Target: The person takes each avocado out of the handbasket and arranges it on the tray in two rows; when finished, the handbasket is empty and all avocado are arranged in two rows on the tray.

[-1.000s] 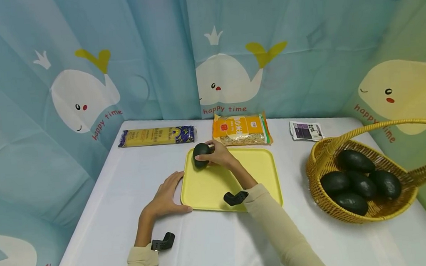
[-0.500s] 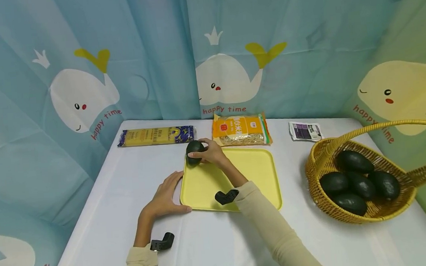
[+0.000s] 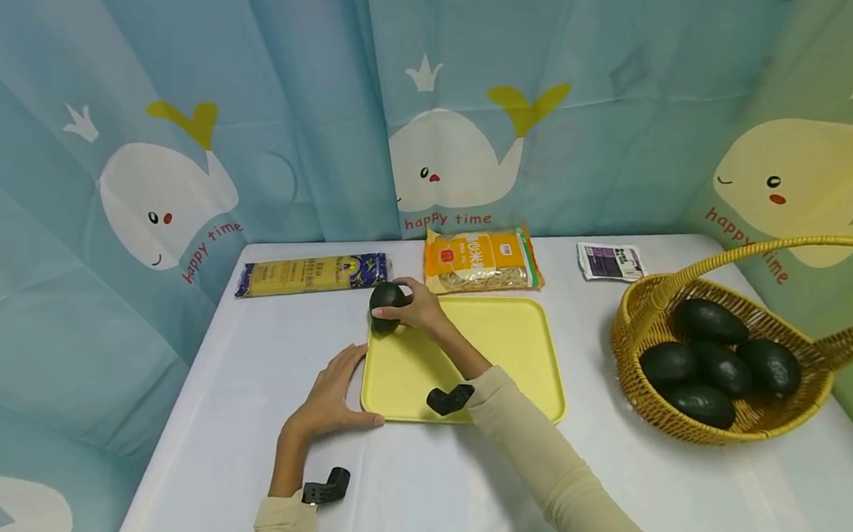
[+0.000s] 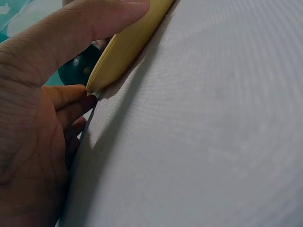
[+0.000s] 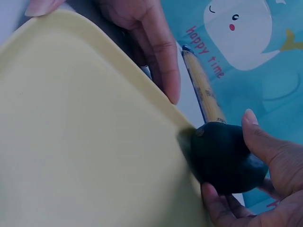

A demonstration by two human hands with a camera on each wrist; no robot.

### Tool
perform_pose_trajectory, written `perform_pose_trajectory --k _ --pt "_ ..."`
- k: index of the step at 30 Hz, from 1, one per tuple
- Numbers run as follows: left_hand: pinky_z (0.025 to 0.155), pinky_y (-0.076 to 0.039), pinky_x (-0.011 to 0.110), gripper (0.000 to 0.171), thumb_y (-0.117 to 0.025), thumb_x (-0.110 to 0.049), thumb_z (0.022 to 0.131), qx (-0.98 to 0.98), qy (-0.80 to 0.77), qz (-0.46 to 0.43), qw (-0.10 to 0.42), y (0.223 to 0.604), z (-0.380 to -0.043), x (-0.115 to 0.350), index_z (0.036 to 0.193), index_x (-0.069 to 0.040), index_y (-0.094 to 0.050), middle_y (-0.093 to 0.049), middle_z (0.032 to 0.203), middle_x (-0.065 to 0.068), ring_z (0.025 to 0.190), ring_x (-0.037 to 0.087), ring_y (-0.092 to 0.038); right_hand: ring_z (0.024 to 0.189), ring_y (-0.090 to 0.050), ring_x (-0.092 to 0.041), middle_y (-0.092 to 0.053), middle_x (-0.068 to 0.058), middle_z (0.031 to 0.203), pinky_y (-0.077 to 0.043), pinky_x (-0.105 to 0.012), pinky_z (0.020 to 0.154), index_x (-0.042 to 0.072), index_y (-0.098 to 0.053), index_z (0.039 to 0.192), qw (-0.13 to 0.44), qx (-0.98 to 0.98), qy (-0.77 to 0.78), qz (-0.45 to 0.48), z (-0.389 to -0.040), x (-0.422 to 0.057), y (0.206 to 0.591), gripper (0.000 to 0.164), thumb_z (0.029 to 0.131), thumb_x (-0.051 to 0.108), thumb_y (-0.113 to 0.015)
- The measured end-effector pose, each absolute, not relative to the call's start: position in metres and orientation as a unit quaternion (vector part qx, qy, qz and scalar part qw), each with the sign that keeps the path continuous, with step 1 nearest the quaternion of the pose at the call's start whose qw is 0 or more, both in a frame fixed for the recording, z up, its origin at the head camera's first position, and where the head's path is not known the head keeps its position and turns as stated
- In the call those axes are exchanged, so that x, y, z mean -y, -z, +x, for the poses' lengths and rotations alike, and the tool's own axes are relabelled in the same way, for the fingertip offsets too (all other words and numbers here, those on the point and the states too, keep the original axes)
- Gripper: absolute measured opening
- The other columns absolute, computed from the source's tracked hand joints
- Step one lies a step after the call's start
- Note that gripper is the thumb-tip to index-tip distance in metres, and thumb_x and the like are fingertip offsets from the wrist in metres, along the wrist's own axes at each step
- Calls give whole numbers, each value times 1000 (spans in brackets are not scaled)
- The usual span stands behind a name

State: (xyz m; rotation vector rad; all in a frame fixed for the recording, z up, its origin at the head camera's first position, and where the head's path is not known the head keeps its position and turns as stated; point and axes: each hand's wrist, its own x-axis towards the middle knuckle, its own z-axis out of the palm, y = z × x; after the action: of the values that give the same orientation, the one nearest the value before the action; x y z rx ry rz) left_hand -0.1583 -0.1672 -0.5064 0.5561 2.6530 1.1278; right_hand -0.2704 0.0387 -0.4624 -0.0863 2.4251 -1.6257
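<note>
My right hand (image 3: 420,306) grips a dark green avocado (image 3: 385,307) at the far left corner of the yellow tray (image 3: 478,354). In the right wrist view the avocado (image 5: 227,156) overlaps the tray's rim, with thumb on one side and fingers on the other. My left hand (image 3: 329,397) spreads around the tray's near left corner. Its thumb touches the front rim and its fingertips touch the left side, as the left wrist view shows of the tray edge (image 4: 120,56).
On the right stands a wicker basket (image 3: 822,414) with a tall handle, holding several avocados (image 3: 712,321). Along the back lie a long noodle packet (image 3: 313,275), an orange bag (image 3: 482,262) and a small white and purple packet (image 3: 612,261). Printed curtains (image 3: 323,99) hang behind the table.
The right hand has carried the avocado a little left and back, from over the tray to its far left corner. The left hand stays at the tray's near left corner.
</note>
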Motion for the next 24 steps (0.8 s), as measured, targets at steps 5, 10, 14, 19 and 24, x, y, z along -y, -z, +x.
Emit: perform_pose_trajectory --k 5,10,14,19,24 --pt "117 -17 64 117 -83 -54 62 -897 -387 187 102 505 -156 166 155 -15 -25 -23 162 13 151 36 -15 103 -65 -34 -62 -27 122 -60 -39 77 11 -46 144 128 -808 574 -19 -268 -41 461 74 80 24 -81" --pt "116 -17 65 116 -83 -53 61 -898 -385 188 96 505 -156 167 155 -14 -26 -24 161 14 150 37 -15 99 -68 -32 -63 -26 121 -61 -38 77 11 -46 144 126 -799 588 -12 -269 -41 462 71 83 24 -79" --pt "115 -18 66 116 -84 -52 61 -898 -385 193 90 506 -157 168 154 -14 -27 -24 161 15 150 38 -15 92 -69 -28 -65 -24 116 -61 -35 73 13 -51 140 114 -797 593 2 -270 -41 464 65 82 23 -80" --pt "115 -18 66 116 -84 -53 61 -899 -383 197 87 508 -159 168 154 -14 -27 -25 161 14 150 37 -16 87 -67 -25 -66 -25 111 -61 -35 70 11 -53 137 107 -793 599 1 -270 -38 467 63 81 21 -81" --pt "115 -19 66 116 -83 -53 62 -898 -384 198 87 508 -160 166 154 -14 -27 -26 161 14 149 38 -17 85 -65 -22 -64 -22 111 -61 -34 72 12 -52 138 108 -790 603 3 -269 -40 468 66 81 24 -81"
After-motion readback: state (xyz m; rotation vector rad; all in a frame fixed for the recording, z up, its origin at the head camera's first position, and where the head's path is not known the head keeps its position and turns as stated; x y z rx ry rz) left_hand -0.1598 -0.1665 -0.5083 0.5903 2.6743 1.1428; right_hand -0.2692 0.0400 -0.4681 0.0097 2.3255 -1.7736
